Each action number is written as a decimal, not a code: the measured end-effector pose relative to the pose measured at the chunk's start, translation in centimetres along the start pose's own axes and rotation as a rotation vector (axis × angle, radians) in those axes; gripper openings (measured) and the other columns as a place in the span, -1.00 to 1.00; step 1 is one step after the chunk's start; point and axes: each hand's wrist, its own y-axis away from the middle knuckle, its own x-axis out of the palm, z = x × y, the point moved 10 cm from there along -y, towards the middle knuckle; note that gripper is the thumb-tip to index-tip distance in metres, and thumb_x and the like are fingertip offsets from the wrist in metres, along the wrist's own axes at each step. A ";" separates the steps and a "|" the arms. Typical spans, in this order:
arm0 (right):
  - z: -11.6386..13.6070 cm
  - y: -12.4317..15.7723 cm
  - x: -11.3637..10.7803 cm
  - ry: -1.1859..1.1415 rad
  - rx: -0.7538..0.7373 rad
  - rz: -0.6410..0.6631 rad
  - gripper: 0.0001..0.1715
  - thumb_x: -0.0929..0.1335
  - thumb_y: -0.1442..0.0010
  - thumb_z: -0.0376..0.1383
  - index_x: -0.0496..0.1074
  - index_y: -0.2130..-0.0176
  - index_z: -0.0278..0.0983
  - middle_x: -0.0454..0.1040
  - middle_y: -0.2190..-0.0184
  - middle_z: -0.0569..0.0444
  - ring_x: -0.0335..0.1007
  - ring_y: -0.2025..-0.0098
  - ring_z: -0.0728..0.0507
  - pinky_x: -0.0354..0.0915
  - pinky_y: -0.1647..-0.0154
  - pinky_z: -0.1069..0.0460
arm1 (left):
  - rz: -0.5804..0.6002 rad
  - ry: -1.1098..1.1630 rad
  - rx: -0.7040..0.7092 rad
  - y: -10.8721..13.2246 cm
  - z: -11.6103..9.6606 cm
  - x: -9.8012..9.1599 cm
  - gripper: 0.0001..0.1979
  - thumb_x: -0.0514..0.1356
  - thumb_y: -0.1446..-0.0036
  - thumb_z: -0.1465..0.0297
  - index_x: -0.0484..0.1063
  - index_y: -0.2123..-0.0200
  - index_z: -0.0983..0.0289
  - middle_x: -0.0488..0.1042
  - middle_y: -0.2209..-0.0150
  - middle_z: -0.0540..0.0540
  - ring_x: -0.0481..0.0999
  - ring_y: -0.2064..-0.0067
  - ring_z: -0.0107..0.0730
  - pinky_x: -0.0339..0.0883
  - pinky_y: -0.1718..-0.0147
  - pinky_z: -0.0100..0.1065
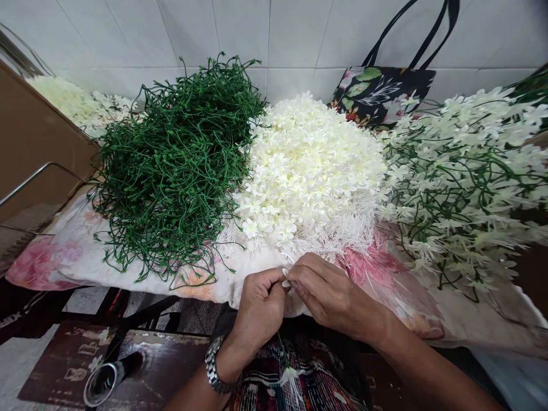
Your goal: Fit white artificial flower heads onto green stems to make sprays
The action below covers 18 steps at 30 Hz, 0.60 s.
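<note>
White blossom pinched at our fingertips, plenty left to join!
Our left hand (261,305) is curled closed, apparently around a thin stem; our right hand (327,291) pinches a small blossom (285,279) beside it, near the cloth-covered bench's (411,311) front edge. Finished-looking sprays (466,171) crowd our right, but loose green stems (175,160) and heaped white flowers (312,162) await. We've a narrow bare strip ahead; a cardboard box (47,137) hems the left.

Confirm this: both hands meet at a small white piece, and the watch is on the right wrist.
Wrong side: the head view shows the watch on the left wrist. The left hand and right hand do meet at a small white piece.
</note>
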 end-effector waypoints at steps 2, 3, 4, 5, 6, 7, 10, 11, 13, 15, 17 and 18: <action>-0.3 0.0 -0.2 -0.069 0.021 -0.003 -0.79 0.13 -0.24 -0.49 0.25 0.35 -0.30 0.29 0.48 0.05 0.21 0.40 -0.04 0.25 0.41 0.05 | 0.003 0.010 -0.008 0.0 0.0 0.0 -0.78 -0.03 0.04 0.44 0.09 0.69 0.26 -0.01 0.65 -0.09 -0.03 0.58 -0.56 -0.12 0.66 -0.50; -0.5 0.0 -0.4 -0.110 0.034 -0.013 -0.80 0.14 -0.25 -0.48 0.26 0.34 -0.30 0.30 0.48 0.05 0.22 0.40 -0.04 0.26 0.41 0.05 | 0.007 0.025 -0.012 0.1 0.1 0.0 -0.77 -0.01 0.02 0.42 0.11 0.68 0.26 0.00 0.66 -0.10 -0.02 0.58 -0.56 -0.11 0.66 -0.50; -0.6 -0.1 -0.7 -0.150 0.049 -0.025 -0.82 0.15 -0.25 -0.46 0.26 0.32 -0.29 0.31 0.47 0.06 0.23 0.40 -0.04 0.27 0.41 0.06 | 0.010 0.044 -0.012 0.1 0.1 0.0 -0.76 0.00 0.00 0.40 0.12 0.68 0.26 0.02 0.67 -0.10 -0.01 0.59 -0.57 -0.09 0.66 -0.50; -0.8 -0.1 -0.9 -0.184 0.064 -0.035 -0.85 0.17 -0.24 -0.45 0.27 0.31 -0.29 0.32 0.46 0.06 0.24 0.40 -0.03 0.27 0.41 0.07 | 0.013 0.060 -0.005 0.1 0.0 -0.1 -0.75 0.01 -0.01 0.38 0.14 0.67 0.26 0.03 0.67 -0.10 0.00 0.60 -0.57 -0.07 0.66 -0.50; -0.9 -0.1 -1.1 -0.205 0.081 -0.041 -0.86 0.18 -0.24 -0.44 0.28 0.29 -0.29 0.33 0.45 0.05 0.26 0.39 -0.03 0.28 0.41 0.07 | 0.009 0.067 0.011 0.2 -0.1 -0.2 -0.76 0.02 -0.02 0.38 0.16 0.66 0.27 0.05 0.67 -0.10 0.02 0.60 -0.57 -0.05 0.66 -0.50; -1.0 -0.1 -1.2 -0.215 0.098 -0.042 -0.88 0.19 -0.23 -0.44 0.29 0.29 -0.30 0.34 0.45 0.05 0.27 0.39 -0.03 0.28 0.42 0.07 | -0.002 0.063 0.038 0.2 -0.3 -0.3 -0.76 0.02 -0.03 0.38 0.18 0.65 0.27 0.06 0.67 -0.10 0.04 0.60 -0.56 -0.03 0.65 -0.50; -1.0 0.1 -1.3 -0.211 0.129 -0.035 -0.89 0.21 -0.21 -0.44 0.30 0.32 -0.31 0.35 0.46 0.05 0.27 0.40 -0.04 0.27 0.42 0.06 | -0.036 -0.013 0.148 0.5 -1.3 -0.8 -0.78 0.02 -0.04 0.41 0.26 0.61 0.29 0.10 0.65 -0.09 0.08 0.59 -0.55 0.02 0.62 -0.51; -1.0 0.1 -1.3 -0.205 0.130 -0.037 -0.88 0.21 -0.21 -0.44 0.30 0.33 -0.31 0.35 0.46 0.05 0.27 0.40 -0.04 0.26 0.43 0.07 | -0.047 -0.048 0.182 0.5 -1.5 -0.8 -0.78 0.01 -0.05 0.42 0.27 0.61 0.30 0.12 0.65 -0.08 0.10 0.58 -0.55 0.04 0.61 -0.51; -1.0 0.2 -1.2 -0.193 0.128 -0.044 -0.87 0.21 -0.20 -0.46 0.31 0.33 -0.32 0.35 0.47 0.05 0.27 0.40 -0.03 0.26 0.43 0.07 | -0.063 -0.120 0.245 0.7 -2.1 -0.9 -0.77 0.00 -0.06 0.45 0.30 0.60 0.31 0.17 0.63 -0.07 0.14 0.57 -0.54 0.08 0.58 -0.50; -1.1 0.3 -1.0 -0.183 0.130 -0.049 -0.87 0.21 -0.20 -0.46 0.31 0.33 -0.32 0.35 0.47 0.05 0.27 0.40 -0.03 0.27 0.43 0.07 | -0.074 -0.192 0.303 0.8 -2.5 -0.9 -0.76 -0.01 -0.06 0.47 0.30 0.62 0.32 0.20 0.63 -0.05 0.17 0.56 -0.53 0.09 0.56 -0.50; -1.2 0.2 -0.9 -0.173 0.133 -0.056 -0.87 0.20 -0.20 -0.45 0.31 0.33 -0.31 0.35 0.48 0.06 0.28 0.42 -0.03 0.27 0.44 0.08 | -0.082 -0.250 0.343 0.9 -2.8 -0.9 -0.74 -0.02 -0.07 0.49 0.29 0.63 0.32 0.19 0.64 -0.05 0.17 0.56 -0.53 0.09 0.56 -0.49; -1.2 0.2 -0.8 -0.168 0.134 -0.057 -0.86 0.20 -0.20 -0.45 0.30 0.33 -0.30 0.35 0.48 0.06 0.28 0.42 -0.03 0.27 0.45 0.08 | -0.085 -0.270 0.353 0.9 -2.8 -0.8 -0.73 -0.02 -0.07 0.50 0.30 0.63 0.32 0.19 0.64 -0.05 0.17 0.56 -0.53 0.09 0.56 -0.49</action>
